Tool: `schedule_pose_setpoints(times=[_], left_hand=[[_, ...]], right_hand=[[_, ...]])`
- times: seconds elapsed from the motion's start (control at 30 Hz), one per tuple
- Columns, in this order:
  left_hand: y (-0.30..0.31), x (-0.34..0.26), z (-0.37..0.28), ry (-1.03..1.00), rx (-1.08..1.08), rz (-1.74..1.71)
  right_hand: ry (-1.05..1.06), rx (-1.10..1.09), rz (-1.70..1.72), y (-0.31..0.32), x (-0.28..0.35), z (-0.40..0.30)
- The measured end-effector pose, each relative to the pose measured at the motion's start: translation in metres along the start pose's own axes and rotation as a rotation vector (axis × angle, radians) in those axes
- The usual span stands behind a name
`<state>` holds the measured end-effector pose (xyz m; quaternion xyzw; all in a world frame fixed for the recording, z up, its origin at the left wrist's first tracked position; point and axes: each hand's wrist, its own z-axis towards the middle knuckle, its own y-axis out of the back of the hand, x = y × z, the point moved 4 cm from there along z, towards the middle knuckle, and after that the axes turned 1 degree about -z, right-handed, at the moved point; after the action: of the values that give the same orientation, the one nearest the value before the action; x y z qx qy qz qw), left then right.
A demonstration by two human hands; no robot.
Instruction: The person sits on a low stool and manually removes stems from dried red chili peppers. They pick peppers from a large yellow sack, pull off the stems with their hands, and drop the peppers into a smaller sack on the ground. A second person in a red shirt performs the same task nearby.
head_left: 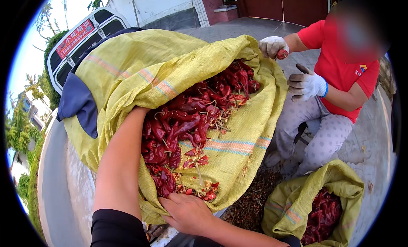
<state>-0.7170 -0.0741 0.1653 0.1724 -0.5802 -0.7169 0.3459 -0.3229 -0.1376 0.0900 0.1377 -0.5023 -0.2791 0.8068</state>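
A large yellow woven sack [242,142] lies tilted with its wide mouth facing me. Whole dried red chillies [188,110] fill its mouth, with loose seeds, stems and broken chilli pieces [204,191] along the lower lip. My left forearm [119,161] reaches up under the sack's folded upper edge, and the fabric hides the hand itself. At the near lower corner of the mouth, my right hand [191,212] grips the sack's rim, close to the broken pieces.
Opposite sits a person in a red shirt [342,78] and gloves, one gloved hand [274,47] holding a chilli. A smaller sack [287,212] of chillies stands lower right, beside scattered stems and chilli debris [255,196]. Dark blue cloth [78,103] drapes the big sack; a vehicle [86,40] stands behind.
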Motion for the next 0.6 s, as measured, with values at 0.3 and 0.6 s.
schedule_pose_setpoints(times=[0.3,0.6], left_hand=[[0.063,0.190,-0.025,0.404,0.031,0.184],[0.038,0.262,-0.022,0.518,0.110,0.173]], right_hand=[[-0.068,0.048,0.003,0.029,0.043,-0.002],[-0.193,0.158,0.024,0.038,0.051,0.002]])
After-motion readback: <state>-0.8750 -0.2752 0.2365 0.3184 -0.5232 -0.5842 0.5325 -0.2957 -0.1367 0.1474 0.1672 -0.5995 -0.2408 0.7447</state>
